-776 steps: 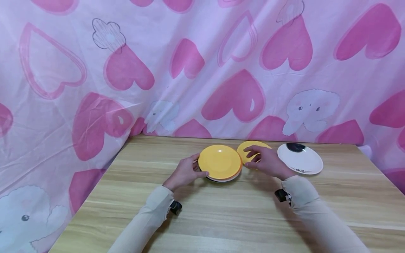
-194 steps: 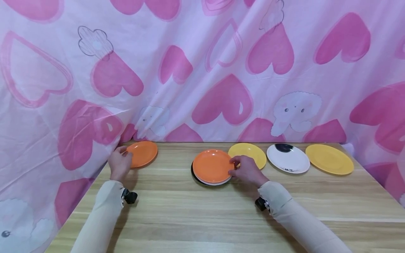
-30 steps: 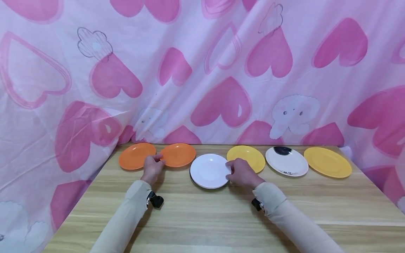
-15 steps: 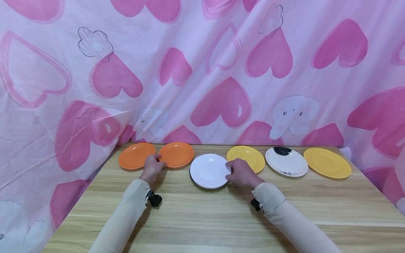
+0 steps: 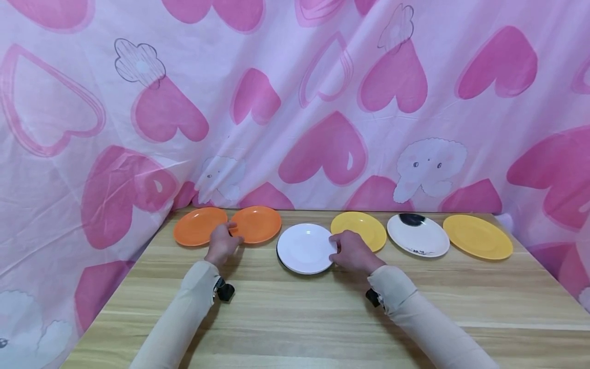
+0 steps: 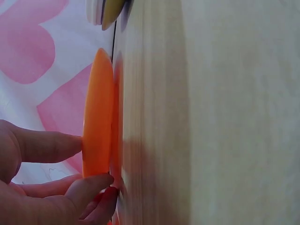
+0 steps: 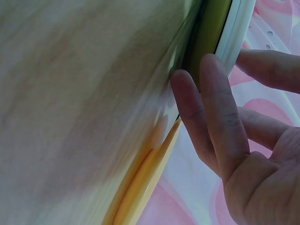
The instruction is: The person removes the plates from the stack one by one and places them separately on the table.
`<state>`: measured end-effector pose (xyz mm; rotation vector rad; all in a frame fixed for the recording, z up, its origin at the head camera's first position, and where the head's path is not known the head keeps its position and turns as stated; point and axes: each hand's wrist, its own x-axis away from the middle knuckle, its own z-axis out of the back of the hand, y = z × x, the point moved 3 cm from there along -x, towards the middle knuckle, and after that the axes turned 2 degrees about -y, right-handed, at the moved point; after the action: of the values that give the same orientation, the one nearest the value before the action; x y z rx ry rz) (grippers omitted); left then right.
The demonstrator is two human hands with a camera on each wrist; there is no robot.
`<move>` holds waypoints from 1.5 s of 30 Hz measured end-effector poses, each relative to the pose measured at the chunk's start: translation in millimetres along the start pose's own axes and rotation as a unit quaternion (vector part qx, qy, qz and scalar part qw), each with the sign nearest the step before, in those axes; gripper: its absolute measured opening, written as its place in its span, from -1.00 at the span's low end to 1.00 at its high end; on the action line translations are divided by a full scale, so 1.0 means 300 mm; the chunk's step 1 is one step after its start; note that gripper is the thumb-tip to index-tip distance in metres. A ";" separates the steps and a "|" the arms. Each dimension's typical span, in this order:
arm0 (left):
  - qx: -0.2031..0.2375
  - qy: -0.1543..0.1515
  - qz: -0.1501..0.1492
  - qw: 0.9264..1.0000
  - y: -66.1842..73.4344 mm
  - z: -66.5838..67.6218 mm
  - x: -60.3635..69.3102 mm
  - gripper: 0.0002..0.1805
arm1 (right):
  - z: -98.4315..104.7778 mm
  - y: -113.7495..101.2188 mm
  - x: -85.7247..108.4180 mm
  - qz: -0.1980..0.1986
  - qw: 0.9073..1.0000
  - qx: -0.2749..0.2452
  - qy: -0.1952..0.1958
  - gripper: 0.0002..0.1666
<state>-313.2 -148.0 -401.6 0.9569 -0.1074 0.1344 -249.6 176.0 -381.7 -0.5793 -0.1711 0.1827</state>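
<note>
Along the far side of a wood-grain table (image 5: 295,328), before a pink heart-print cloth (image 5: 230,102), a person's left hand (image 5: 222,245) pinches the near left rim of an orange plate (image 5: 256,225). The right hand (image 5: 354,251) grips the right rim of a stack of plates (image 5: 305,248), topped in plain white, a little nearer and to the right, a hold that appears meant to steady it. A second orange plate (image 5: 199,227) lies at far left; a yellow plate (image 5: 359,228), a white plate with a black patch (image 5: 418,238) and another yellow plate (image 5: 477,237) continue the row rightward, seemingly spread so each face shows. Fingers cover part of the held orange rim, the right hand hides a corner of the nearest yellow, and only a dark edge shows beneath the stack's white top.

Seen from the left wrist, digits meet the orange plate on both faces at its rim, a hold that suits so shallow a dish. Whether its far side rests on the table is hard to tell; the stack is cut off beyond.

At the right wrist, fingertips reach the stack's pale upper rims and olive-toned lower one, apparently keeping the layers together. The stack runs out of frame, its count unclear, and a yellow rim is cropped below.
</note>
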 end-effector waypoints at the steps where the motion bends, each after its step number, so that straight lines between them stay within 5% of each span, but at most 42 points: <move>1: -0.005 0.000 -0.002 1.000 0.001 -0.001 0.001 -0.42 | -0.001 0.001 0.000 -0.001 1.000 0.000 0.000 -0.76; 19: -0.044 -0.005 -0.007 0.999 0.014 0.009 0.010 -0.39 | -0.002 0.004 -0.005 0.012 1.000 0.003 0.006 -0.85; 24: -0.082 0.010 -0.030 0.996 0.035 0.011 0.036 -0.44 | -0.001 0.002 -0.007 0.002 1.000 0.002 0.006 -0.87; 27: -0.107 0.032 -0.069 0.991 0.063 0.004 0.065 -0.49 | -0.002 0.002 -0.007 -0.001 1.000 0.005 0.004 -0.84; 30: -0.100 0.026 -0.101 0.990 0.092 -0.023 0.096 -0.58 | -0.003 0.002 -0.005 -0.003 1.000 0.007 0.012 -0.80; 36: -0.066 -0.049 -0.136 0.987 0.144 -0.113 0.143 -0.70 | -0.001 0.008 -0.006 0.000 1.000 0.017 0.027 -0.53; 41: -0.066 -0.047 -0.169 0.982 0.167 -0.162 0.160 -0.75 | 0.000 0.006 -0.009 -0.007 0.999 0.014 0.031 -0.48; 45: -0.063 -0.052 -0.165 0.983 0.168 -0.186 0.168 -0.80 | -0.004 0.006 -0.010 -0.005 0.999 0.008 0.036 -0.49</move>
<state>-269.7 -70.0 -385.2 0.8422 -0.0512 -0.2273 -252.7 176.2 -383.9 -0.5692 -0.1019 0.1529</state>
